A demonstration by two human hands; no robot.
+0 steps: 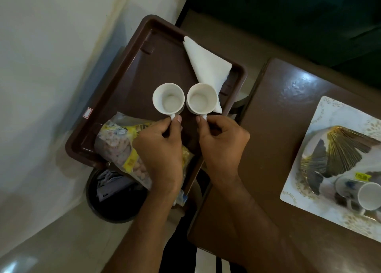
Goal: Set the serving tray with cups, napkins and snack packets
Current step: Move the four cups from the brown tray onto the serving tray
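A brown serving tray [132, 70] lies left of a brown table. Two white cups stand side by side in its middle. My left hand [162, 149] pinches the handle of the left cup [168, 98]. My right hand [221, 145] pinches the handle of the right cup [202, 98]. A folded white napkin [208, 66] lies at the tray's far right, partly under the right cup. A clear and yellow snack packet [119, 145] rests on the tray's near left corner, partly hidden by my left hand.
A dark round bin [111, 196] with papers stands on the floor below the tray's near edge. On the brown table [274, 128] to the right lies a patterned white tray [329, 116] with a gold fan-shaped dish [340, 149] and another cup [367, 196].
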